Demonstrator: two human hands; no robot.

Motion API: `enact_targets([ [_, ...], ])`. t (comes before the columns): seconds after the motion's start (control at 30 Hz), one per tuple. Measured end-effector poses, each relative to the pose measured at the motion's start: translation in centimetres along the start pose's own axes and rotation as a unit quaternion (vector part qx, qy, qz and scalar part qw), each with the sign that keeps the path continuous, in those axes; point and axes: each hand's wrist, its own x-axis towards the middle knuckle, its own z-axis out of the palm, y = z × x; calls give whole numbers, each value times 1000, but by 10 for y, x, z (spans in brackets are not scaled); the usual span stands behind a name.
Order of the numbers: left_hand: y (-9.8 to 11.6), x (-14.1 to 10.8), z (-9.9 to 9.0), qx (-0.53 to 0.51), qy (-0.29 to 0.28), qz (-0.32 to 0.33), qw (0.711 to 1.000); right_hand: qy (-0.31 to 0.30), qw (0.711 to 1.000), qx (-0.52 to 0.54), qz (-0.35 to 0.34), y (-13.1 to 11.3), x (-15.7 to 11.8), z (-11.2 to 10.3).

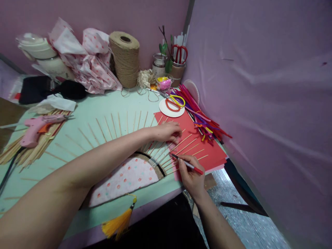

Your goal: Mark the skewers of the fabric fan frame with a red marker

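A half-round piece covered in dotted white fabric (pixel 124 178) lies near the table's front edge, with thin wooden sticks (pixel 112 125) fanning out beyond its dark rim. A yellow tassel (pixel 118 221) hangs at its lower edge. My right hand (pixel 192 174) grips a red marker (pixel 190 166), its dark tip pointing left over the sticks on the right side. My left hand (pixel 168 132) reaches across the fan and rests on the sticks farther back, fingers bent down; whether they pinch something is hidden. Red paper (pixel 214 152) lies beneath the right-hand sticks.
Scissors (pixel 175 103) lie on a white disc, beside fuzzy coloured stems (pixel 204 117). Behind stand a twine spool (pixel 125 60), jars and bunched fabric (pixel 90 62). A pink glue gun (pixel 35 129) rests on loose sticks at left. A purple sheet (pixel 254 86) hangs at right.
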Motion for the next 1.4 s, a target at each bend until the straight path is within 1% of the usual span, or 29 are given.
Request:
enact_targets([
  [0.17, 0, -1, 0, 2, 3, 2, 1000, -2, 1000, -10, 4, 1, 0, 0],
  [0.33, -2, -1, 1, 0, 7, 8, 1000, 5, 1000, 5, 1, 0, -1, 0],
  [0.57, 0, 0, 1, -6, 4, -9, 1000, 3, 1000, -8, 6, 1, -2, 0],
  [0.77, 1, 0, 0, -3, 3, -6, 1000, 7, 1000, 3, 16, 3, -3, 0],
  [1.03, 2, -1, -1, -11, 1, -10, 1000, 5, 1000, -20, -9, 0, -1, -1],
  [1.2, 1, 0, 0, -14, -6, -10, 1000, 5, 1000, 2, 5, 3, -3, -1],
  [1.4, 1, 0, -1, -13, -7, -14, 1000, 3, 1000, -17, -4, -2, 1, -1],
])
